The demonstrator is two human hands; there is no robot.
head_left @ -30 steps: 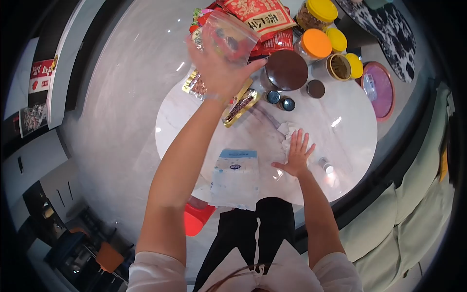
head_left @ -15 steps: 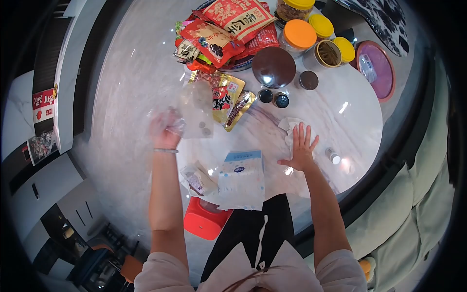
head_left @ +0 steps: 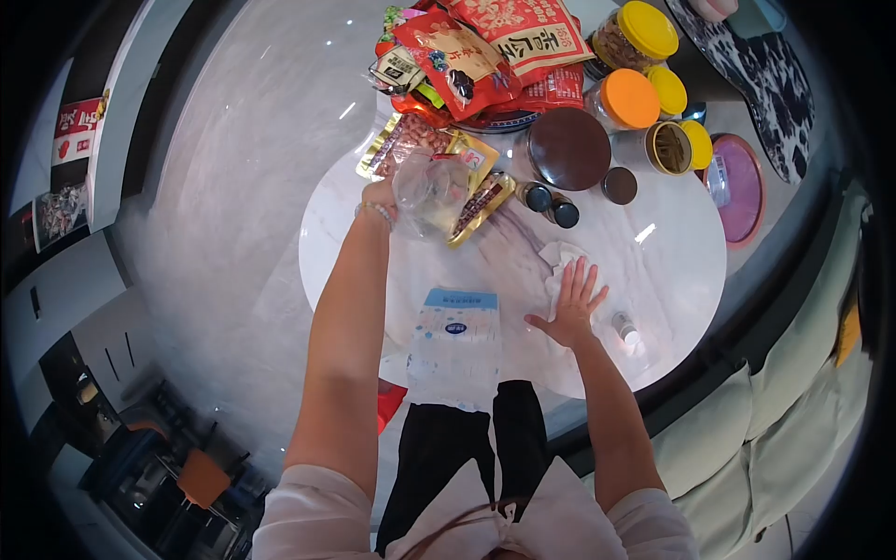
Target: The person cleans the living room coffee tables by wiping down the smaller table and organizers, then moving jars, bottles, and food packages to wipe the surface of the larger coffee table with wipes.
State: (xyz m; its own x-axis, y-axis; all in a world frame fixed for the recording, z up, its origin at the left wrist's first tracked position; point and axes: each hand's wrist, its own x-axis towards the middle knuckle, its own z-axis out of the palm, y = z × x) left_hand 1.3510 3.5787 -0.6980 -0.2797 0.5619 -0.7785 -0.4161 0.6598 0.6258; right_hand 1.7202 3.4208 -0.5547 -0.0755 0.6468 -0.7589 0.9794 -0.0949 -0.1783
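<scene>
My left hand is closed on a clear plastic bag, which hangs over gold snack packets at the table's left side. My right hand lies flat with its fingers spread, touching a crumpled white tissue on the marble table. A small clear bottle lies to the right of that hand. Between my arms is a blue and white tissue pack. Two small dark-lidded jars stand beyond the tissue.
Red snack bags are piled on a tray at the back. Yellow-lidded and orange-lidded jars stand beside a large brown lid. A pink basin sits at the right, a red stool below the near edge.
My left hand has gone from the table's left edge back over the gold packets, with the clear bag. My right hand stays flat by the tissue. The view has shifted slightly.
</scene>
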